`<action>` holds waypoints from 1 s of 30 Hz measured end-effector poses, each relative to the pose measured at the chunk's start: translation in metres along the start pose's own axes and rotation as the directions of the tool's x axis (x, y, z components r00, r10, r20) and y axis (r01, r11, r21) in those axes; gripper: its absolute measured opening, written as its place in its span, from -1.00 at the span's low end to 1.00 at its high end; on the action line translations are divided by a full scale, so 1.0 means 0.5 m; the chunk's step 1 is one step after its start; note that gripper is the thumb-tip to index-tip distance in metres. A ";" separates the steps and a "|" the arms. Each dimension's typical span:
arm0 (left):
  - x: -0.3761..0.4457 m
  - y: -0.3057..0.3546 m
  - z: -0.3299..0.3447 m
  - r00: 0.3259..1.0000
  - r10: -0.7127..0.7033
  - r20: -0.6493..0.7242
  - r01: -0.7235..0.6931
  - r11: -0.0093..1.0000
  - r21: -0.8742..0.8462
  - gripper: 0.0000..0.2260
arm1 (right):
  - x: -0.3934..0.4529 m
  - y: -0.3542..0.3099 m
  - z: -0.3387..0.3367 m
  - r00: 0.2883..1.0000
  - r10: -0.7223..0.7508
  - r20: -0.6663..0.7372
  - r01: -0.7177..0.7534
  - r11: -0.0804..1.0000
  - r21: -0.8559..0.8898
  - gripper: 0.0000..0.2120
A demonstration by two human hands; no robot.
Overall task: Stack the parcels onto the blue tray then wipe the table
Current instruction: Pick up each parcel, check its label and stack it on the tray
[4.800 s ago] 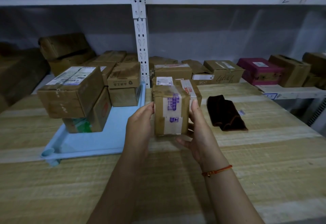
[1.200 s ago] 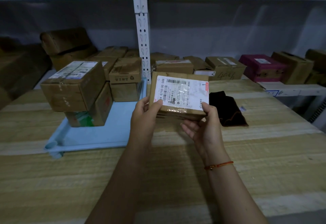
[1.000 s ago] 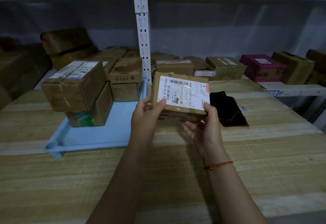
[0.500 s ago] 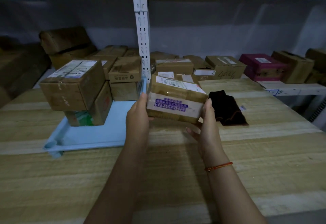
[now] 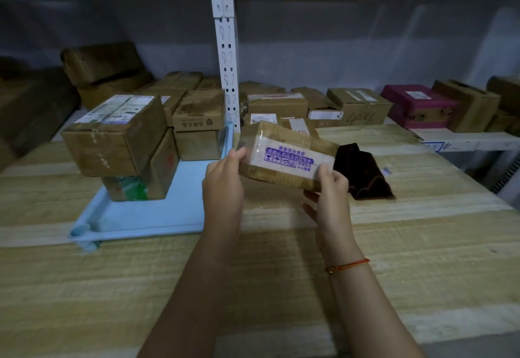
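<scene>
I see the taped brown parcel (image 5: 287, 157) held in the air at the centre of the frame, tilted, its face with the purple stamp turned toward me. My left hand (image 5: 223, 186) grips its left end with the fingers curled round the edge; my right hand (image 5: 330, 188) pinches its lower right corner, thumb on the stamped face and fingers underneath. A red cord bracelet (image 5: 347, 265) sits on the right wrist.

Just left of the parcel lies the blue tray (image 5: 157, 217) on the wooden table (image 5: 422, 245). On the tray, in the left of the frame, a large labelled box (image 5: 118, 135) rests on a lower box (image 5: 146, 180), and two smaller boxes (image 5: 198, 124) are stacked at the tray's far edge. To the right of the parcel a dark cloth (image 5: 363, 173) lies on the table. Behind, along the middle of the frame, more brown boxes and a magenta box (image 5: 416, 105) sit on the shelf, with a white upright post (image 5: 226, 48) rising above centre.
</scene>
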State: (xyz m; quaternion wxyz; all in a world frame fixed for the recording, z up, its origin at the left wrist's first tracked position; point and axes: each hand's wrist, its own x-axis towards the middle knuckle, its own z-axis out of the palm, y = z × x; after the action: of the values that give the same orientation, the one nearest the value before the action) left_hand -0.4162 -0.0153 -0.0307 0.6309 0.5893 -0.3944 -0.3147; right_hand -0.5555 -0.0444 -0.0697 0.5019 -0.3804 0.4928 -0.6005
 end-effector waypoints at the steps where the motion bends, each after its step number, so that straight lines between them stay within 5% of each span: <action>1: -0.003 0.002 0.000 1.000 0.025 -0.011 -0.025 1.000 0.019 -0.71 | 0.002 0.001 -0.001 1.000 0.030 0.006 -0.030 0.999 0.023 -0.66; 6: -0.009 -0.002 -0.005 0.977 0.211 -0.007 -0.210 0.973 0.093 -0.84 | 0.000 0.011 0.002 0.983 0.169 0.072 -0.179 0.969 0.172 -0.77; 19: -0.007 0.004 0.002 0.988 0.152 0.002 -0.151 0.985 -0.080 -0.65 | 0.005 0.018 0.006 0.968 0.236 0.086 -0.251 0.915 0.315 -0.76; 30: -0.023 0.021 0.004 0.985 0.167 0.031 -0.165 0.985 -0.053 -0.89 | 0.009 0.029 0.007 0.939 0.324 0.118 -0.344 0.871 0.351 -0.58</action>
State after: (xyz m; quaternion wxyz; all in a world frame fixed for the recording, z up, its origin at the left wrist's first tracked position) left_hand -0.4242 -0.0054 -0.0216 0.6627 0.5325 -0.4452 -0.2812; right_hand -0.5497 -0.0496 -0.0833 0.6734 -0.2057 0.4163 -0.5753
